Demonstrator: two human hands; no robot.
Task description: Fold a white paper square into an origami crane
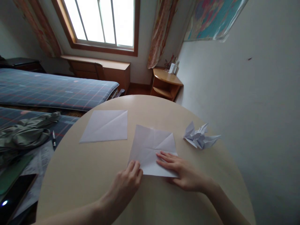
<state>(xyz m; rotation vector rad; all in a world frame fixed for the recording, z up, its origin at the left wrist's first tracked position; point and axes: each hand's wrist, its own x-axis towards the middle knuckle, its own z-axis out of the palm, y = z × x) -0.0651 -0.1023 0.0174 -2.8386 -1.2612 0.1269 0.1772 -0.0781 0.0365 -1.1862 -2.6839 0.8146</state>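
Note:
A creased white sheet of paper [150, 153] lies in front of me on the round table [77, 175]. My left hand [133, 175] is closed on the sheet's near left corner, fingers curled together. Over the near right part of the same sheet rests my right hand [175, 168], its fingers spread flat and the thumb low near the edge. Another white sheet [107, 126], with a diagonal crease, is further back on the left. Folded white paper figures [199, 136] stand at the right, beyond my right hand.
Left of the table are a plaid bed [53, 89], a crumpled green cloth [28, 131], a pen [53, 139] and a black phone [16, 195]. A wall [264, 109] rises close on the right. A corner shelf [166, 76] stands behind.

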